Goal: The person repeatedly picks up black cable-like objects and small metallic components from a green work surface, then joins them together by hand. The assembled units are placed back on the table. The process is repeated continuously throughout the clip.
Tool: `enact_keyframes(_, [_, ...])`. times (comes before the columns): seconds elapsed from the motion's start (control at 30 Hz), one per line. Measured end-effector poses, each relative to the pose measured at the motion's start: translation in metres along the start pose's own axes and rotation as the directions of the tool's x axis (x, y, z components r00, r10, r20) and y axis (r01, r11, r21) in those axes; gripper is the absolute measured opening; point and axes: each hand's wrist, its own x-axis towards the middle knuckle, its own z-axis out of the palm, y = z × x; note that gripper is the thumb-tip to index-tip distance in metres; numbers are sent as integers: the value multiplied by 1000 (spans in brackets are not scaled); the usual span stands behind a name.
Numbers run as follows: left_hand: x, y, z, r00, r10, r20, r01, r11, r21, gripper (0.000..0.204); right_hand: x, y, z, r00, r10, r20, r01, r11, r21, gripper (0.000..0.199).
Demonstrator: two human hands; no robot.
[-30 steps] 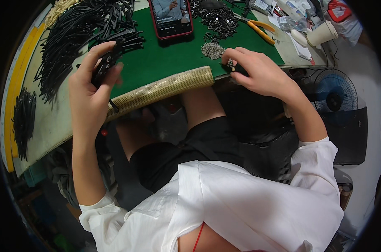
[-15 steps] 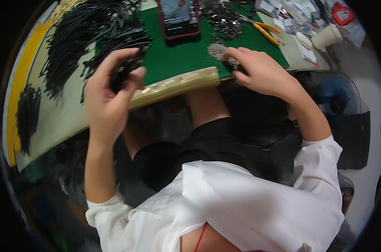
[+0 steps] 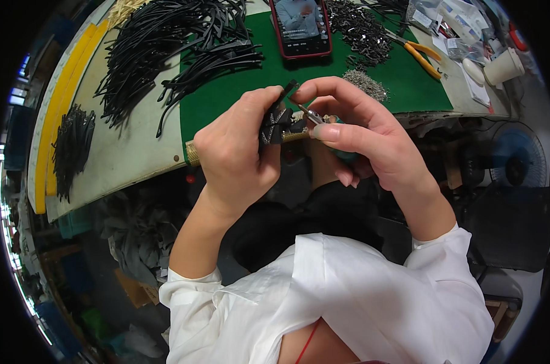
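Spanning the top of the view, workbench (image 3: 123,151) with green mat (image 3: 226,79), big heap of black strips (image 3: 166,36), smaller black bundle (image 3: 71,142) at far left edge. Phone (image 3: 300,25) with red case on mat, pile of dark small parts (image 3: 360,27) beside it, orange-handled pliers (image 3: 417,51), paper cup (image 3: 502,65) far right, small grey heap of tiny metal bits (image 3: 366,84) near mat's front edge.

Both hands raised over bench edge, touching. Left hand (image 3: 238,158) fingers clenched around small black bow-shaped piece (image 3: 276,124), thumb on top. Right hand (image 3: 366,130) pinching thin metal-tipped tool (image 3: 308,114), tip against the piece; teal handle partly hidden in palm.

Step in hand, likely: fitting or fastening something onto the piece with the tool. Next move calls for steady left grip, fine tip placement; whether a metal bit is already seated, cannot tell.
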Motion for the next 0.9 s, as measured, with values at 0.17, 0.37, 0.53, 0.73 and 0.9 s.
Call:
enact_keyframes(0.17, [-6, -3, -2, 1000, -1, 7, 1, 999, 36, 40, 3, 1, 8, 1000, 21, -12, -20, 999, 40, 35])
enact_keyframes(0.37, [-5, -5, -5, 997, 54, 50, -60, 989, 138, 41, 6, 6, 10, 997, 8, -82, -9, 1000, -20, 25])
enact_keyframes(0.53, [-2, -15, -3, 991, 88, 105, -109, 971, 213, 39, 19, 34, 15, 850, -518, -96, 281, 600, -749, 38])
enact_keyframes(0.73, [10, -19, -7, 958, -226, 175, 132, 893, 431, 45, 26, 37, 4, 819, -559, 130, 204, 72, -976, 51])
enact_keyframes(0.9, [34, -72, -35, 969, -246, -16, 218, 828, 516, 33, 58, 5, -61, 754, -532, 385, 351, -169, -921, 58])
